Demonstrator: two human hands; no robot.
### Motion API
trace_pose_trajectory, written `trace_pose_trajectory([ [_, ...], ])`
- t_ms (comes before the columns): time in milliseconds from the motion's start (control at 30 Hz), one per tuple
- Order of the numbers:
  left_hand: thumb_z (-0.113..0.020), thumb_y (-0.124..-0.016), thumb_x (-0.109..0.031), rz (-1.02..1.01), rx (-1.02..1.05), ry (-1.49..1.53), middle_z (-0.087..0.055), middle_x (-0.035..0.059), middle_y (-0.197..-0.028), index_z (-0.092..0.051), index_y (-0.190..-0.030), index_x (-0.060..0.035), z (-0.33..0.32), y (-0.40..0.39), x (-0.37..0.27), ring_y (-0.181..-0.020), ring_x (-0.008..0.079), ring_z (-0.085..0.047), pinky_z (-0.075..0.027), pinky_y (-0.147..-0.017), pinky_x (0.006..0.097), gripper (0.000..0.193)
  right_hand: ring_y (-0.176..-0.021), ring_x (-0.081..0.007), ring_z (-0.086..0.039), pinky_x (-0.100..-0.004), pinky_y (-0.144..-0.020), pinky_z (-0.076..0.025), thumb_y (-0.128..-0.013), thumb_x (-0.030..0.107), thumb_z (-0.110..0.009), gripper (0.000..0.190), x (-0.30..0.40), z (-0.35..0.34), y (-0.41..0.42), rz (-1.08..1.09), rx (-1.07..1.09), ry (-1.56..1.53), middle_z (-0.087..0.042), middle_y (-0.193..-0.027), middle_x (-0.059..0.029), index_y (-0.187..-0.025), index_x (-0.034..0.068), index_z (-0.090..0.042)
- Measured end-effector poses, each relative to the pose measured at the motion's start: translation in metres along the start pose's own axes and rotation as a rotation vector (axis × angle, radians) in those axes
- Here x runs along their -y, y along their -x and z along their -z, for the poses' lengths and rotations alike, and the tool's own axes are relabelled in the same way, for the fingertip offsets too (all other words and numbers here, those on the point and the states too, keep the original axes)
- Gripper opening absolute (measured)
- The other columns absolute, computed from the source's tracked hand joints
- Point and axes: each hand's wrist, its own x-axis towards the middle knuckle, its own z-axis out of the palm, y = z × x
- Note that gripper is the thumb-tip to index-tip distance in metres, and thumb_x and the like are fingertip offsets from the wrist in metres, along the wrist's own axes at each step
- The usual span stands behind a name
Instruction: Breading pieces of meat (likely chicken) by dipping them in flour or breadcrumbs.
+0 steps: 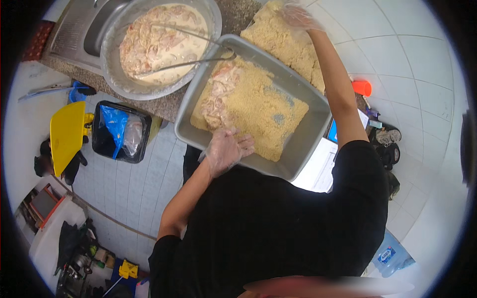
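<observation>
Before me a grey plastic tub (pixel 309 138) holds yellowish breadcrumbs (pixel 257 108), with a row of raw, batter-wet meat pieces (pixel 220 93) along its left side. My left hand (pixel 228 149), in a clear plastic glove, is at the tub's near edge by the lower end of the meat, fingers spread. My right hand (pixel 301 18), gloved too, reaches over a large crumb pile (pixel 287 44) behind the tub; its fingers are blurred. A wide metal bowl (pixel 111 70) at the left holds meat in pale batter (pixel 160 44). Metal tongs (pixel 214 60) span the rims of bowl and tub.
A steel sink (pixel 98 37) lies beyond the bowl on the granite counter (pixel 162 104). Below stands a black bin (pixel 141 149) with plastic bags, beside a yellow dustpan (pixel 67 138). Papers (pixel 318 164) lie right of the tub; an orange cup (pixel 362 88) is near the tiled wall.
</observation>
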Motion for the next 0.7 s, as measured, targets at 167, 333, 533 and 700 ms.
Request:
trace_pose_trajectory([
  [167,-0.045,-0.086,-0.024,0.042,-0.020,-0.093,-0.029,0.0343,-0.139,-0.018,-0.140,0.0057,-0.009,-0.011,-0.008,-0.129,0.0462,-0.033,-0.030,-0.108,0.0572,0.067,-0.134,-0.0377,-0.038,-0.0460,-0.113,-0.025,-0.093,0.047,-0.048,0.062,-0.032,-0.091,-0.005,-0.052,-0.512,0.158,-0.047,-0.137,-0.0260,-0.131,-0.001,-0.051],
  [333,-0.044,-0.086,-0.027,-0.092,-0.033,-0.158,-0.038,0.0301,-0.133,-0.039,-0.124,0.0029,0.007,0.010,-0.020,-0.124,0.0402,-0.039,-0.038,-0.101,0.0505,0.049,-0.131,-0.0350,-0.043,-0.0445,-0.107,-0.034,-0.093,0.041,-0.048,0.059,0.048,-0.002,0.046,-0.202,-0.184,-0.169,-0.051,-0.131,-0.0303,-0.129,-0.005,-0.051],
  [533,-0.043,-0.086,-0.026,-0.231,0.000,-0.197,-0.043,0.0285,-0.128,-0.040,-0.121,0.0044,0.011,0.036,-0.057,-0.119,0.0408,-0.045,-0.042,-0.099,0.0484,0.046,-0.112,-0.0322,-0.056,-0.0436,-0.096,-0.044,-0.097,0.030,-0.044,0.039,0.179,-0.044,0.191,-0.386,0.106,-0.535,-0.058,-0.118,-0.0245,-0.118,0.001,-0.058],
  [700,-0.041,-0.085,-0.023,-0.270,0.046,-0.206,-0.040,0.0316,-0.129,-0.038,-0.117,0.0041,0.011,0.047,-0.076,-0.121,0.0420,-0.045,-0.041,-0.100,0.0497,0.042,-0.114,-0.0339,-0.057,-0.0400,-0.100,-0.042,-0.093,0.035,-0.053,0.051,0.253,-0.165,0.261,-0.582,-0.056,-0.906,-0.059,-0.122,-0.0246,-0.127,-0.003,-0.056],
])
